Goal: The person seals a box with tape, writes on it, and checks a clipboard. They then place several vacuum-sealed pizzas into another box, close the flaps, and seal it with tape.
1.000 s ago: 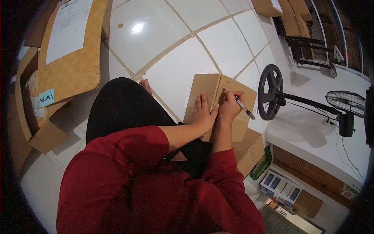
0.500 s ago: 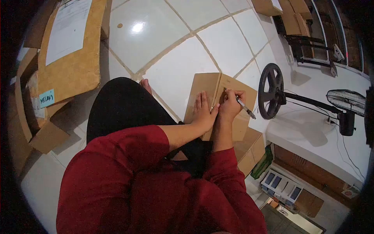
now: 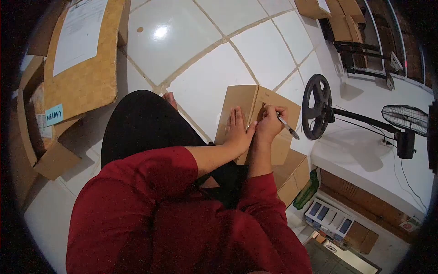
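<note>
Change check: almost none. Against the two earlier frames our hands sit in the same spot; the pen has tilted only a touch. We read that as small writing strokes going on, not a reposition.

Left to right:
- Big cardboard sheet [image 3: 82,68] with a white paper on it at 10 o'clock, blue label [image 3: 54,114] below it. Untouched.
- Our left hand [image 3: 237,130] lies flat, fingers straight and together, pressing the left panel of the cardboard box [image 3: 242,98] on the floor tiles. Nothing gripped, just pinning it down.
- Our right hand [image 3: 269,123] is closed around a pen [image 3: 285,124], just beside the left hand, thumbs nearly touching.
- Pen long axis runs from 10 o'clock to 4 o'clock: tip up-left on the right panel near the centre fold, back end pointing down-right toward the fan base [image 3: 318,107].
- Box long axis runs roughly 12 to 6, fold line tilted slightly, far edge at 12. It sits centre-right of view, past our knee.
- Toppled pedestal fan [image 3: 404,119] at 3 o'clock, well apart from the box.

Whether ink marks are on the panel: too small to tell.
</note>
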Demonstrator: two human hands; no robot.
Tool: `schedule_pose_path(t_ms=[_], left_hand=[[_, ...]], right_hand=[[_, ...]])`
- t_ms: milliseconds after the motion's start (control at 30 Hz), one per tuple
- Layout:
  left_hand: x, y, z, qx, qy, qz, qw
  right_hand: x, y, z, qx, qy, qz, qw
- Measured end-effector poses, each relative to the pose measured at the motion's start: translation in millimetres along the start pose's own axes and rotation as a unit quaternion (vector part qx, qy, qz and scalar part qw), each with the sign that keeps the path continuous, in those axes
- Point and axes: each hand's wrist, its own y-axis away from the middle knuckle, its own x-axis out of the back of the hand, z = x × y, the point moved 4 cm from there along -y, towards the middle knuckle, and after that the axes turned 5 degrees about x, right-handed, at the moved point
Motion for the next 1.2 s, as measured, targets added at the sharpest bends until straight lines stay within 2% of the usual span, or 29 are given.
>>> schedule_pose_path(t_ms=[133, 200, 533, 633, 733, 800, 833, 1033, 1133, 1200], left_hand=[[2.3, 0.3, 2.8, 0.000, -0.006, 0.001, 1.000], [3.2, 0.8, 4.7, 0.018, -0.028, -0.013, 0.999], [2.6, 1.3, 4.4, 0.031, -0.026, -0.010, 0.999], [0.9, 0.3, 2.2, 0.023, -0.032, -0.005, 0.999], [1.9, 0.1, 3.0, 0.012, -0.018, 0.002, 1.000], [3.3, 1.0, 3.8, 0.020, -0.009, -0.011, 1.000], [4.7, 1.2, 5.5, 0.019, -0.009, -0.011, 1.000], [6.4, 2.5, 7.8, 0.044, -0.017, -0.038, 0.998], [4.3, 1.5, 6.3, 0.032, -0.023, -0.033, 0.999], [4.1, 1.5, 5.4, 0.034, -0.024, -0.034, 0.999]], right_hand=[[5.0, -3.0, 4.6, 0.034, 0.031, 0.019, 0.999], [0.0, 0.1, -0.5, 0.017, -0.005, -0.007, 1.000], [1.6, -0.2, 4.4, -0.019, -0.022, -0.011, 1.000], [4.1, -1.9, 3.7, 0.036, 0.019, 0.007, 0.999], [2.0, 0.8, 2.4, -0.009, -0.013, 0.003, 1.000], [6.1, -3.7, 6.3, 0.050, 0.071, 0.008, 0.996], [6.0, -4.0, 6.3, 0.051, 0.071, 0.008, 0.996], [8.6, -11.8, 6.1, -0.013, -0.084, 0.022, 0.996], [15.3, -17.1, 6.6, -0.016, -0.071, 0.026, 0.997], [11.0, -10.8, 1.2, 0.004, -0.007, -0.001, 1.000]])
